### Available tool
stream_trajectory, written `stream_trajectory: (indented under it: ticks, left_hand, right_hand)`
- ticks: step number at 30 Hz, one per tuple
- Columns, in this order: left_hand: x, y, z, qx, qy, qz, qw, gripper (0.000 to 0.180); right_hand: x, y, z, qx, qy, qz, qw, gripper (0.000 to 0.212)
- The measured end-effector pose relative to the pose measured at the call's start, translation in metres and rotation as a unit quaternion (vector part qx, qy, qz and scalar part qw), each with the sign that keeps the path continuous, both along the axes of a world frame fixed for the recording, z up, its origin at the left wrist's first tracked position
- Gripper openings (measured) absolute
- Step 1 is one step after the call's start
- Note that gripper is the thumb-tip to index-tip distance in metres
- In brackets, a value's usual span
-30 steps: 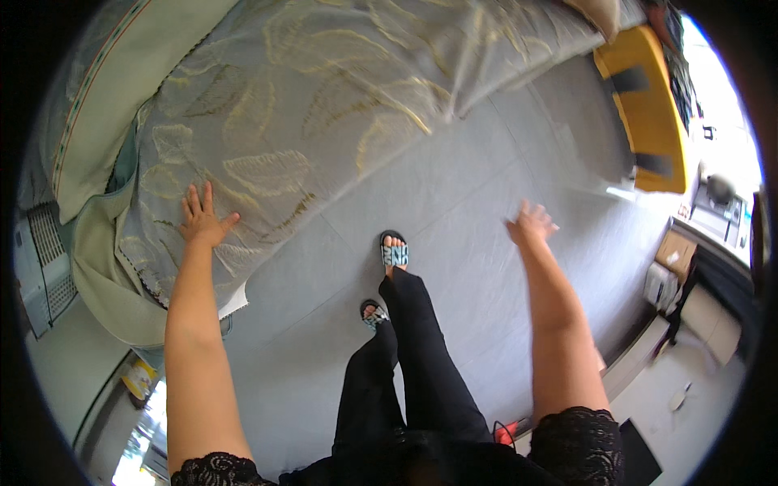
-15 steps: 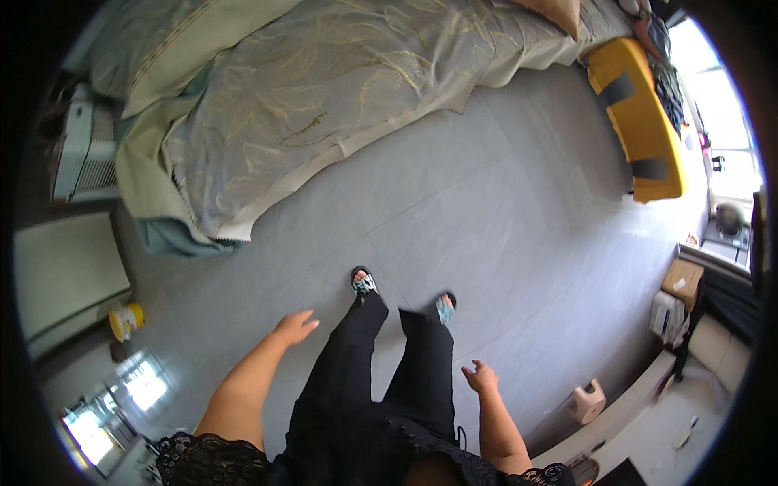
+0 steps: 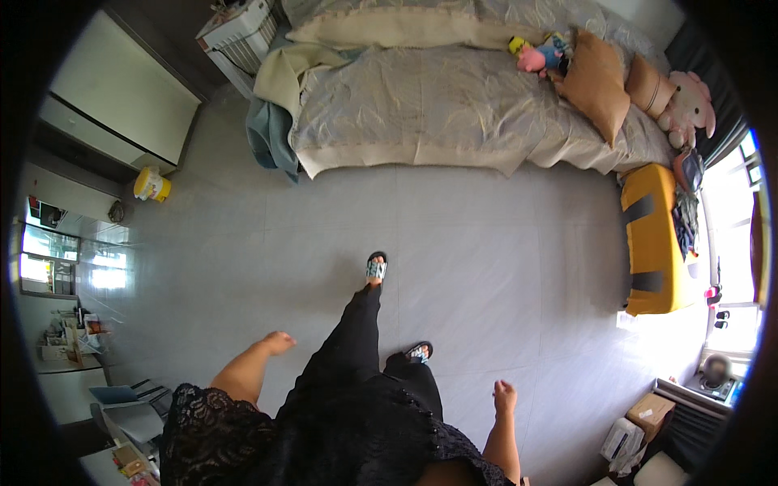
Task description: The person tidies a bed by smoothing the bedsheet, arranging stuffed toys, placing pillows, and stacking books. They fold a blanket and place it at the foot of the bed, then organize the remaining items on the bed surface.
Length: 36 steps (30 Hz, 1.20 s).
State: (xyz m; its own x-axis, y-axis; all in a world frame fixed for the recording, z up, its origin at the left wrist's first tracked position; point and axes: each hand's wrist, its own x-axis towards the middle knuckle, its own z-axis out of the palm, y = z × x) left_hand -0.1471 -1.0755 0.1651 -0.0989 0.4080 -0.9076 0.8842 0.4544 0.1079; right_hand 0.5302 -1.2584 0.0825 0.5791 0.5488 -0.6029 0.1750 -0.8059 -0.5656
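My left hand (image 3: pixel 279 343) hangs over the grey floor, left of my forward leg, with its fingers curled in and nothing seen in them. On the other side, my right hand (image 3: pixel 504 397) is also held low and loosely closed, with no object showing. Neither hand touches anything. Below them are my black trousers (image 3: pixel 344 340) and patterned sandals, the left sandal (image 3: pixel 377 266) ahead of the right sandal (image 3: pixel 420 351). Across the far side lies a bed with a grey-gold cover (image 3: pixel 405 113), well beyond both hands.
Cushions (image 3: pixel 596 85) and plush toys (image 3: pixel 689 105) lie on the bed. A yellow padded piece of furniture (image 3: pixel 652 243) stands at right by the windows. At left are a yellow-white bucket (image 3: pixel 152 185) and a pale cabinet (image 3: pixel 121 81). Boxes (image 3: pixel 648 415) sit lower right; a chair (image 3: pixel 134 405) is lower left.
My view has turned left, so the bed now runs straight across the top and the yellow furniture sits lower. My left foot has stepped ahead. Both hands' fingers were spread and are now curled.
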Motion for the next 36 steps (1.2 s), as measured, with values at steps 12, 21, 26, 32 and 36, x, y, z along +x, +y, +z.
stream_trajectory:
  ticks: [12,21,26,32,36]
  left_hand:
    - [-0.031,-0.030,-0.002,0.019,0.005,0.117,0.993,0.042]
    - [-0.032,0.201,-0.069,0.182,-0.016,0.099,0.978,0.040]
    - [0.144,0.366,-0.027,0.213,-0.151,0.170,0.950,0.040]
    - [0.266,0.521,-0.015,0.233,-0.249,0.126,0.931,0.044]
    - [0.232,0.497,-0.034,0.214,-0.094,0.047,0.971,0.045]
  right_hand:
    - [-0.042,0.076,0.061,-0.103,0.084,0.046,0.990,0.046]
    - [-0.032,0.285,0.115,-0.079,0.012,0.132,0.988,0.049]
    - [-0.002,0.330,0.136,-0.050,-0.038,0.145,0.987,0.048]
    - [0.095,0.513,0.142,-0.014,0.062,0.128,0.990,0.048]
    - [0.124,0.566,0.108,-0.020,-0.045,0.196,0.979,0.044]
